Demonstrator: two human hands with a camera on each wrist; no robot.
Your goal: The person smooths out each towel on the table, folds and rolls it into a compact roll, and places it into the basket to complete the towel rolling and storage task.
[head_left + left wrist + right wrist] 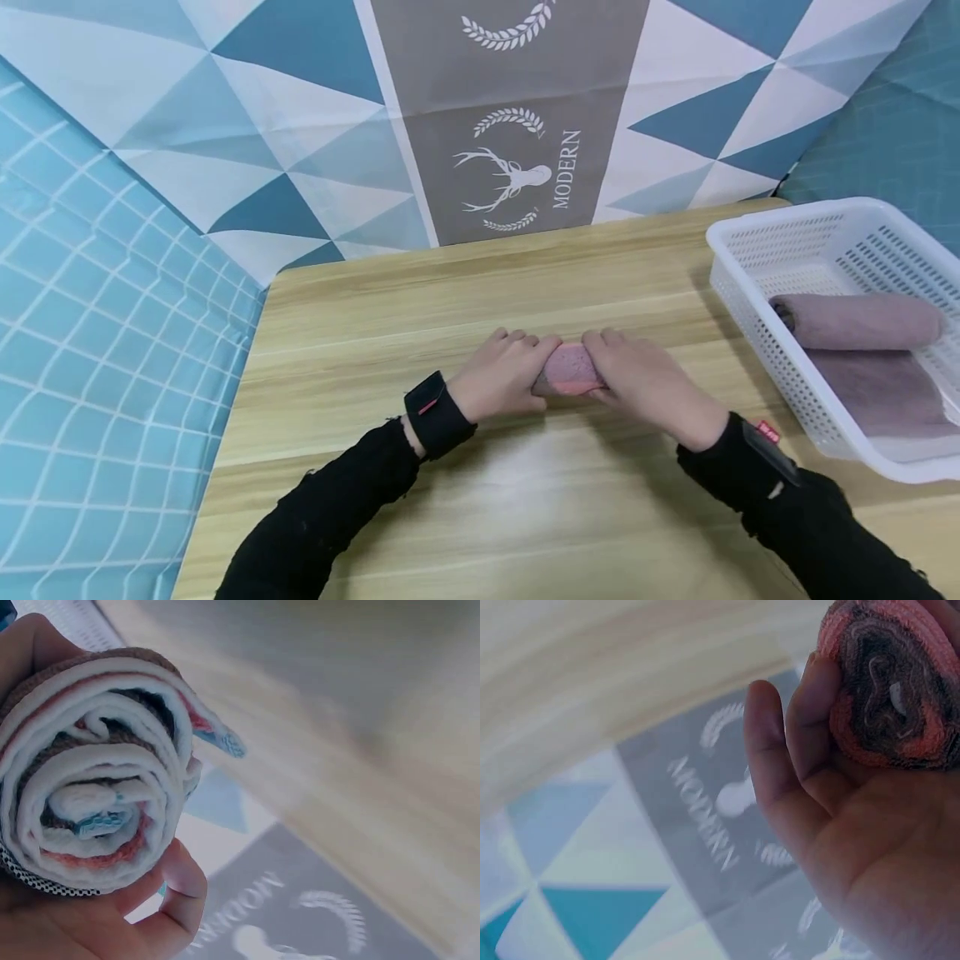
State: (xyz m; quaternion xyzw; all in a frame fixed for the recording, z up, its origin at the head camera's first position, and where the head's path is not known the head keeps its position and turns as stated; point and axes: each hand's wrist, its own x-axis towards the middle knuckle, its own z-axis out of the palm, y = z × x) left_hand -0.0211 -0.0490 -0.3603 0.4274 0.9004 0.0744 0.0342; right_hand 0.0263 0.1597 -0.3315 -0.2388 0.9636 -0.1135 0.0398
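Between my two hands is a rolled-up towel [567,369], mauve with pinkish-red parts. My left hand [506,375] grips its left end, and my right hand [637,379] grips the right end. Seen end-on in the left wrist view, the rolled towel [97,780] shows white spiral layers with a loose corner sticking out; thumb and fingers curl round it. In the right wrist view its other end [889,690] is coral and dark, held in the curled fingers [814,712]. The middle of the roll is partly hidden by the hands in the head view.
A white perforated basket [757,333] stands at the right of the wooden table [360,317]. Inside lie a rolled mauve towel [862,321] and a flatter mauve cloth [877,392]. Behind the table hangs a patterned cloth [330,125]; a blue checked cloth [112,350] is at the left.
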